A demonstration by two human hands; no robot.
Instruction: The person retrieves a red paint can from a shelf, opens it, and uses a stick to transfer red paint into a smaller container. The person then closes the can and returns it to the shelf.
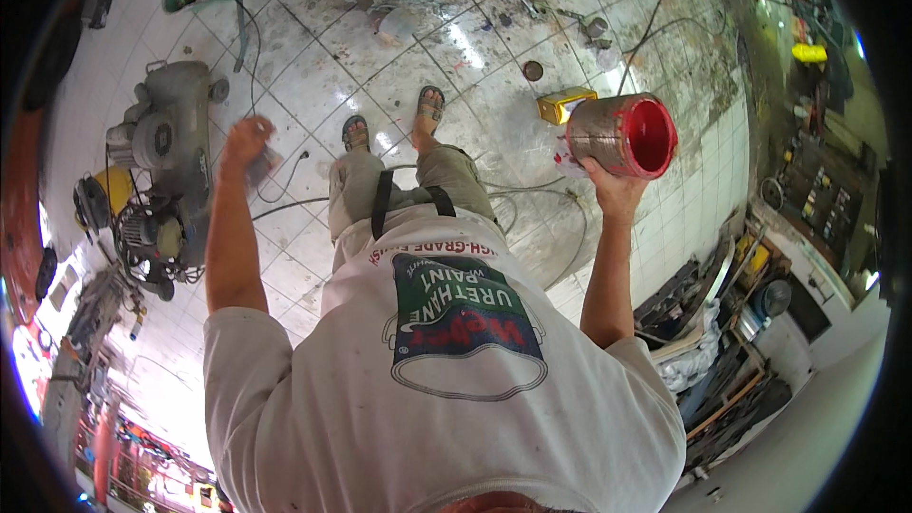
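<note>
My right hand [616, 180] grips a dented metal paint can [598, 138], tilted on its side, with glossy red paint [651, 138] coating its mouth. A red-stained pale scrap [567, 161] shows at the can's lower left. A gold rectangular tin [566, 104] is just beyond the can, to its upper left. Out to the left, my left hand [249, 141] is blurred, its fingers curled at a small dark, smudged object [262, 169] that I cannot make out.
A grey air compressor [171, 161] stands at left, near a yellow object [112, 190]. Hoses [294, 204] cross the stained tiled floor [361, 57]. A round tin [532, 70] and small containers lie ahead. Piled scrap [684, 323] fills the lower right.
</note>
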